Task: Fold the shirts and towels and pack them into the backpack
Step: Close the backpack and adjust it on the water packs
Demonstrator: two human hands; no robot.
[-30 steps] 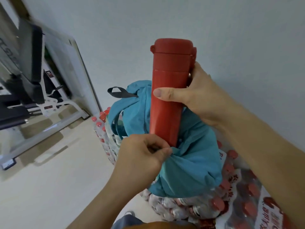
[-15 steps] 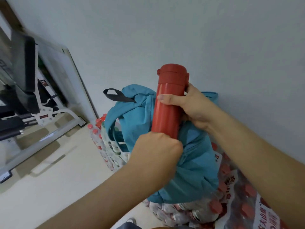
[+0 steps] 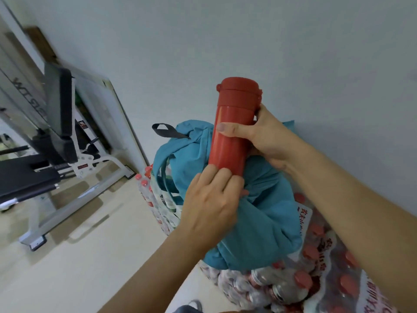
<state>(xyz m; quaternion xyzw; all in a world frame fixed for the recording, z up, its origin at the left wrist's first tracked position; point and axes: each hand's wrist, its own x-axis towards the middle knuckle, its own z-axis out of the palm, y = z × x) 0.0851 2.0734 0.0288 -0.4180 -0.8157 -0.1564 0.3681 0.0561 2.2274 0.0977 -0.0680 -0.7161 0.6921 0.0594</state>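
Both hands busy?
Yes. My right hand wraps the bottle, upright at twelve o'clock above the backpack; my left hand presses flat fingers at its base.
Risk?
Fabric could bunch, tipping the bottle out.

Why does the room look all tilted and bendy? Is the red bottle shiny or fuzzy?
Head view: the wide-angle lens and a leaning head tip the wall and floor, and the gym bench at the left edge looks stretched. Head view: the red bottle is sharp, with a soft pale sheen and no harsh glare. Head view: the light is even, with soft shadows under the bench.
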